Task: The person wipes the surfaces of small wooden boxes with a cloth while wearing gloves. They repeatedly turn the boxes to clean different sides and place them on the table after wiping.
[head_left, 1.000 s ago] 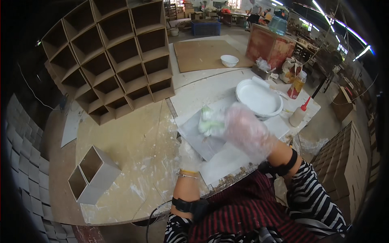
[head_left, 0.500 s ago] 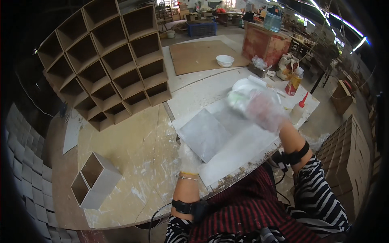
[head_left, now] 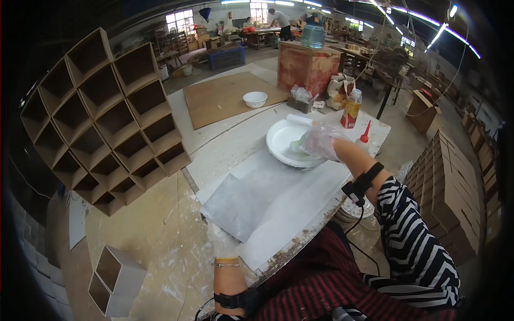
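Observation:
My right hand [head_left: 324, 142], in a thin clear plastic glove, is closed around a pale green pad [head_left: 304, 148], perhaps a sponge or cloth. It presses the pad to the right side of a round white dish [head_left: 277, 140]. My left hand [head_left: 224, 242], in a whitish glove, is at the near edge of a flat grey board [head_left: 230, 206]; its fingers do not show clearly. Beneath the board lies a whitish, smeared sheet [head_left: 289, 206]. A glue bottle with a red nozzle [head_left: 364, 135] stands right of my right hand, partly hidden behind the forearm.
A brown grid of open compartments [head_left: 110, 115] stands at the left. Nearer is a small two-compartment box [head_left: 126, 286]. A white bowl [head_left: 255, 99] sits on a brown board [head_left: 214, 104] at the back. A yellow-red bottle [head_left: 350, 109] stands far right. Stacked grid units [head_left: 447, 187] occupy the right.
The view has tilted up and turned right. My right hand, blurred over the dish before, now shows sharply at its right side with the pad. My left hand stays at the grey board's edge.

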Demonstrator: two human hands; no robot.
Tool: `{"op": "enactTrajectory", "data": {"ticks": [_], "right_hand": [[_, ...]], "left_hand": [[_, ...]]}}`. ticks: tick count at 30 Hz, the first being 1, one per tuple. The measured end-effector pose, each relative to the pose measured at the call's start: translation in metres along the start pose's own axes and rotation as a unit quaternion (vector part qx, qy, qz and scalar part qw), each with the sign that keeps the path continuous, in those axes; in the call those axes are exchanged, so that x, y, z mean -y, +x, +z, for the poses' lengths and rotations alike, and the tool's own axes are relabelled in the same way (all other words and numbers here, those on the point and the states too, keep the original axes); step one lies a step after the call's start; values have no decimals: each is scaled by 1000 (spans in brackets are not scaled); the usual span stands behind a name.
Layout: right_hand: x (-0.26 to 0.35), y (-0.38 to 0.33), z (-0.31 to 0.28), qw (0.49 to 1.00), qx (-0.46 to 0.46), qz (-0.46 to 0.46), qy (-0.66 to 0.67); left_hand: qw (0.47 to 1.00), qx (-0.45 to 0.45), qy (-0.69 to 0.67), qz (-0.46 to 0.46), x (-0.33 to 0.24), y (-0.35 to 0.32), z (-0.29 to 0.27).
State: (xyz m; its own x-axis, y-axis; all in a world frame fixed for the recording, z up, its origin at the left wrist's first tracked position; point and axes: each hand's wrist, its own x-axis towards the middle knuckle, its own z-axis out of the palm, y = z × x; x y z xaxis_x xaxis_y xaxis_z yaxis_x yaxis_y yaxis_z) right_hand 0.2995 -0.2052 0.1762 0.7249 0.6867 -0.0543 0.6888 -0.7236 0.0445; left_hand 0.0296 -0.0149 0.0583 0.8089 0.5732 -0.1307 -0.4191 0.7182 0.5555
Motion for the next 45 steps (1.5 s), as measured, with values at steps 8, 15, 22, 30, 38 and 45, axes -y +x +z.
{"op": "enactTrajectory", "data": {"ticks": [8, 15, 22, 30, 38, 45], "right_hand": [[-11, -9, -11, 998, -45, -6, 35], [-12, -19, -11, 946, 8, 97, 309], [26, -51, 10, 922, -97, -181, 329], [144, -104, 20, 814, -83, -452, 355], [145, -97, -29, 842, -5, -375, 388], [132, -85, -20, 931, -69, -327, 149]], "left_hand": [[999, 1, -46, -8, -2, 0, -3], [1000, 14, -1, 12, -3, -4, -4], [999, -31, 23, 19, 4, 3, -7], [996, 33, 69, 36, 9, 4, -20], [996, 75, 11, -42, 8, 11, -19], [995, 97, 0, -17, 10, 13, -17]]}}
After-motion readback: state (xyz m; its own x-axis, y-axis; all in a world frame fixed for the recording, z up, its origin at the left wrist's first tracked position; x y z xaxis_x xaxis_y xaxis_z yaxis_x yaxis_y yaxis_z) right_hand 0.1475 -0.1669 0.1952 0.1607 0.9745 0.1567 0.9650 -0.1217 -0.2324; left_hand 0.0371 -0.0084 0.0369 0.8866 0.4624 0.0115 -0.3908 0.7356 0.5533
